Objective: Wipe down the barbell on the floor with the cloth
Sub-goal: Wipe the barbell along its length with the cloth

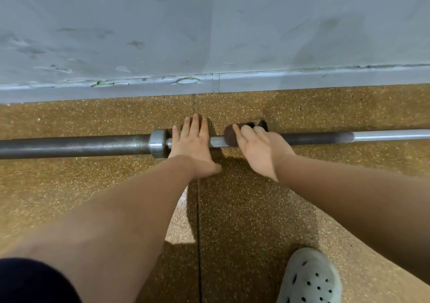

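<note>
Barbell [76, 145] lying on speckled floor [232, 209] beside wall [209, 35]; left hand [194, 145] spread flat beside collar [159, 142], probably to steady it; right hand [261, 150] pressing dark cloth [235, 135] around shaft, for wiping.

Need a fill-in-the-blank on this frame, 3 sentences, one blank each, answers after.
1. The right hand presses a dark cloth against the ____.
2. The left hand lies flat with its fingers ____, just beside the collar.
3. The barbell lies on the speckled floor, parallel to the ____.

Answers: barbell; open; wall
</note>
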